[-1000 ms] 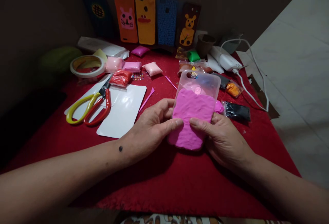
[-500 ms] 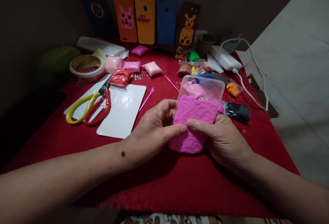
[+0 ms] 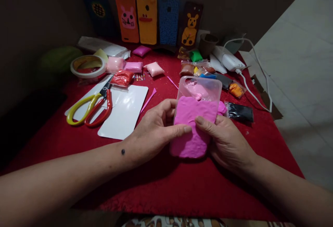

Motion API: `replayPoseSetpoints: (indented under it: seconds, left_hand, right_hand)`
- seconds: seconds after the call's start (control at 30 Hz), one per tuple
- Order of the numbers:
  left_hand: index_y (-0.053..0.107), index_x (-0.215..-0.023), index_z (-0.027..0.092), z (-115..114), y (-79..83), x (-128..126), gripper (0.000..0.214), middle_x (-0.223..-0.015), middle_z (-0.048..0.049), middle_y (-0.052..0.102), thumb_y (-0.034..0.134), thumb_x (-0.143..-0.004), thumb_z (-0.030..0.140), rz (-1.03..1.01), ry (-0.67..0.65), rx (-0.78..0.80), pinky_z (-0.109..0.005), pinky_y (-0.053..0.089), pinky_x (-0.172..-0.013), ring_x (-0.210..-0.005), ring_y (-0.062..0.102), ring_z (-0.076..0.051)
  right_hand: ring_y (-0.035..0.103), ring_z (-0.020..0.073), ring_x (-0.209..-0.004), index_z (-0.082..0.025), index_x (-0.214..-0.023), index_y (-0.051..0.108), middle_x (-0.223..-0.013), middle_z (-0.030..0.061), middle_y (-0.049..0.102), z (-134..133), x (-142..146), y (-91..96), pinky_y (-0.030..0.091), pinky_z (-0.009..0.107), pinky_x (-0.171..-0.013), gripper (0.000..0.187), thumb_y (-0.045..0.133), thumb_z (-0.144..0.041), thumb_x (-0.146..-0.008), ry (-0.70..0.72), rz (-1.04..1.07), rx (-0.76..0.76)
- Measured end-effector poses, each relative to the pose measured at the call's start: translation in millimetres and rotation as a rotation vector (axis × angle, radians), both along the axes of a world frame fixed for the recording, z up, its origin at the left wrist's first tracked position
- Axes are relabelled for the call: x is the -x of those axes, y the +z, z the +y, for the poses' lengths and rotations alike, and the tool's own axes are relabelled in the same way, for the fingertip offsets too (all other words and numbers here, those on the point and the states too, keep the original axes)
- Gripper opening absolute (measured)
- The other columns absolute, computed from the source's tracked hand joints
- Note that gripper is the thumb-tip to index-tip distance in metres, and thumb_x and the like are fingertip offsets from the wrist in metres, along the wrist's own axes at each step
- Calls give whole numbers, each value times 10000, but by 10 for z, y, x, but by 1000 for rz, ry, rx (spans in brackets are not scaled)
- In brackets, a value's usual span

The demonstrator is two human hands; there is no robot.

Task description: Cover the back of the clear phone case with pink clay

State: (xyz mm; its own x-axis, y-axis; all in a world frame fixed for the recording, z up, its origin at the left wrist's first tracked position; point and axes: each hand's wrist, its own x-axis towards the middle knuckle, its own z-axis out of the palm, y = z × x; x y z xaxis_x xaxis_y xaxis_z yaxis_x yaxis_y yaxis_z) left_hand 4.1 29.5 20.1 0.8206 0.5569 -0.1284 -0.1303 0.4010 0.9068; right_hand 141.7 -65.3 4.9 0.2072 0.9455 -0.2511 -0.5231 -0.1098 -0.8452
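Note:
Between my two hands is a clear phone case (image 3: 215, 84), tilted up above the table. Pink modelling clay (image 3: 192, 143) covers its lower part in an uneven, bumpy layer, while the top end stays see-through. My left hand (image 3: 158, 124) grips the case's left edge, its thumb lying on the clay. On the other edge my right hand (image 3: 226, 136) is closed round the case, with its thumb pressed on the clay too. The fingers behind the case are hidden. Just past it, a bit of bright pink clay (image 3: 221, 108) shows at the right.
Scissors (image 3: 97, 107) lie on a white board (image 3: 123, 116) at left, near a pink tool (image 3: 148, 100) and a tape roll (image 3: 88, 66). Clay packets, including a black one (image 3: 239, 112), lie farther back. Decorated phone cases (image 3: 146, 18) stand along the wall. A white cable (image 3: 256, 98) loops at right.
The phone case has turned slightly and shifted a little left. My right thumb has moved a bit right and up across the clay, and more bright pink clay shows behind the case.

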Motion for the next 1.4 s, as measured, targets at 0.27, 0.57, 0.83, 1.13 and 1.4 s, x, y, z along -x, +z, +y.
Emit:
replayPoseSetpoints:
  seconds: [0.27,0.57,0.83,1.13,1.4]
  left_hand:
    - [565,-997,167,-16,-11,36,294,-919,7,737,756,-789,84,-56,-12,26,-196,557,-771,-838,688,-110]
    - [586,-988,158,22,-44,6,376,-883,9,693,821,-701,97,17,62,-5,-219,553,-729,-817,652,-131]
    - [582,-959,160,16,0,45,329,-850,26,662,776,-712,59,13,65,-26,-211,550,-730,-790,625,-113]
    - [563,-1059,161,89,-17,42,342,-889,0,704,776,-792,145,-3,-30,31,-236,553,-788,-809,670,-112]
    - [557,-1048,171,77,-4,70,347,-785,31,638,785,-792,223,37,-26,-55,-198,509,-673,-717,606,-94]
  right_hand:
    - [726,219,-818,-223,-988,770,-959,45,786,-10,-8,-32,579,391,-828,248,823,-316,-765,20,5,-6]
    - [704,186,-746,-211,-969,781,-877,46,773,-46,-37,-28,549,315,-727,298,763,-467,-818,160,-36,15]
    - [715,210,-797,-213,-931,787,-856,45,766,-41,-23,-37,559,334,-736,262,739,-455,-841,160,23,11]
    - [722,200,-841,-227,-992,783,-919,46,777,21,-15,20,573,368,-848,185,717,-356,-877,75,89,-77]
    - [719,188,-810,-211,-985,781,-968,48,782,5,-19,15,576,342,-816,210,804,-209,-776,40,42,-36]
